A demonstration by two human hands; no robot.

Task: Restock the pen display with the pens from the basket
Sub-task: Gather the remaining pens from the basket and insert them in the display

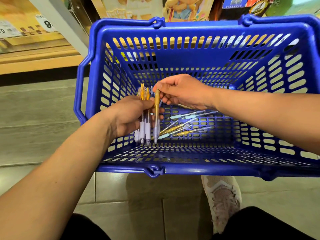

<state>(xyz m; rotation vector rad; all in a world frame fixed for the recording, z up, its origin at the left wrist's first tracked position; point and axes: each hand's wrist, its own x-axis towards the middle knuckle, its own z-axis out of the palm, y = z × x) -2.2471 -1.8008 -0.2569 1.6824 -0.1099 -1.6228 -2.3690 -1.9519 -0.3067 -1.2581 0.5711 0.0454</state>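
Pens fill part of a deep blue moulded-plastic basket [207, 27], smooth-rimmed, its walls and floor pierced with rows of oval slots. It stands on matt grey floor tiles [43, 118], just beyond one pale knit shoe [223, 196].

At the basket's near left, the left hand [129, 116] has its fingers curled round a bundle of pens [145, 129]: clear glossy barrels, yellow tops, white rubbery grips, held upright with the tips down close to the slotted floor. Three grips show; more may be hidden behind them.

The right hand [183, 91] reaches in from the right. Its thumb and forefinger pinch the top end of one slim gold pen [157, 108], which hangs upright just right of the bundle; the other fingers are loosely curled.

On the basket floor, right of both hands, loose pens [181, 130] lie slanted and overlapping. At least four, some with pale blue grips, some gold inside; blur hides the exact count.
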